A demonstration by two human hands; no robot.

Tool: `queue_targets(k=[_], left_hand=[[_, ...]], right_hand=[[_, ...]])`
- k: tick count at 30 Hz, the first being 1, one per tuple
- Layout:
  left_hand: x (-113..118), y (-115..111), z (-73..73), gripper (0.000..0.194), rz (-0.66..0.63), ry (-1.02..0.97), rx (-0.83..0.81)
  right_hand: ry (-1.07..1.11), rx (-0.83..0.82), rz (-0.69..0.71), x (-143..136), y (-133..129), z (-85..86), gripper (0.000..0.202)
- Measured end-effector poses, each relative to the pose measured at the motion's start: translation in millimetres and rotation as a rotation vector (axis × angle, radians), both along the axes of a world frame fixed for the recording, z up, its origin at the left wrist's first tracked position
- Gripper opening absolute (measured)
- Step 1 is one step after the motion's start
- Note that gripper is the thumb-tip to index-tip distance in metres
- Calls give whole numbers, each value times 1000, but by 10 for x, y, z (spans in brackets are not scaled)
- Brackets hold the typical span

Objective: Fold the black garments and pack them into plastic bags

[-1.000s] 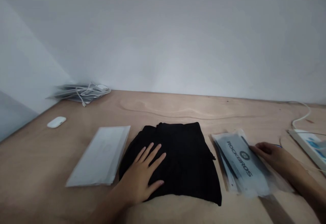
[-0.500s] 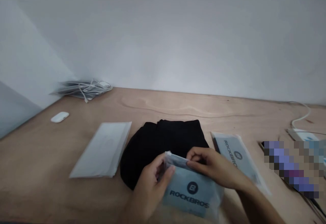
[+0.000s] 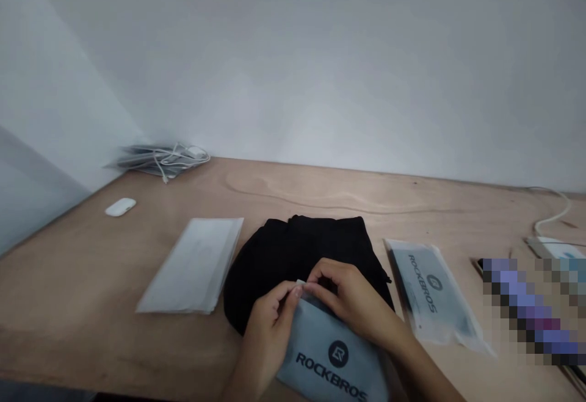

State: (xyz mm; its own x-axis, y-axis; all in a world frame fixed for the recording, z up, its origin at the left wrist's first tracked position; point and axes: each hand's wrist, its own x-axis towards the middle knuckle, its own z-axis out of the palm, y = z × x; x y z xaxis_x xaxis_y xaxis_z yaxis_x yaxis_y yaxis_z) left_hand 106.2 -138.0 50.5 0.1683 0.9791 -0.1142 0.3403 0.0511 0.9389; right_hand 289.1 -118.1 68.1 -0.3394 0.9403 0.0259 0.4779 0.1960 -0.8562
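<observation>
A translucent bag (image 3: 334, 359) with a grey-blue inside and the word ROCKBROS is held near the table's front edge. My left hand (image 3: 270, 329) pinches its upper left corner between thumb and fingers. Right beside it, my right hand (image 3: 352, 298) grips the bag's top edge, its fingertips close to the left thumb. Folded black cloth (image 3: 302, 243) lies just behind both hands and is partly covered by them. A second ROCKBROS bag (image 3: 430, 292) lies flat to the right of the cloth.
White translucent bags (image 3: 190, 268) lie left of the cloth. Farther left is a small white case (image 3: 121, 207). Grey packets (image 3: 151, 161) with a white cable sit in the back left corner. At right are a pixelated object (image 3: 526, 310) and another white cable (image 3: 552, 216).
My right hand has slid left along the bag's top edge to meet my left hand. The bag's top now looks closer together. The view has shifted slightly left.
</observation>
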Motion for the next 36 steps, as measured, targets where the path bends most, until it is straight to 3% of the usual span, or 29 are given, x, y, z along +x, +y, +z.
queue_targets(k=[6, 10, 21, 25, 29, 36], left_hand=[[-306, 190, 49, 43, 246, 167, 59], [-360, 265, 65, 43, 221, 169, 72], [-315, 414, 41, 43, 194, 184, 50], [-262, 431, 50, 42, 228, 172, 56], [-149, 400, 63, 41, 137, 83, 40], [15, 342, 39, 34, 35, 28, 121]], right_hand=[[-125, -141, 1, 527, -67, -26, 18], [-109, -230, -5, 711, -128, -50, 22], [-154, -297, 39, 820, -57, -45, 20], [-67, -271, 16, 790, -19, -8, 21], [142, -198, 78, 615, 34, 74, 23], [35, -289, 191, 291, 71, 94, 21]])
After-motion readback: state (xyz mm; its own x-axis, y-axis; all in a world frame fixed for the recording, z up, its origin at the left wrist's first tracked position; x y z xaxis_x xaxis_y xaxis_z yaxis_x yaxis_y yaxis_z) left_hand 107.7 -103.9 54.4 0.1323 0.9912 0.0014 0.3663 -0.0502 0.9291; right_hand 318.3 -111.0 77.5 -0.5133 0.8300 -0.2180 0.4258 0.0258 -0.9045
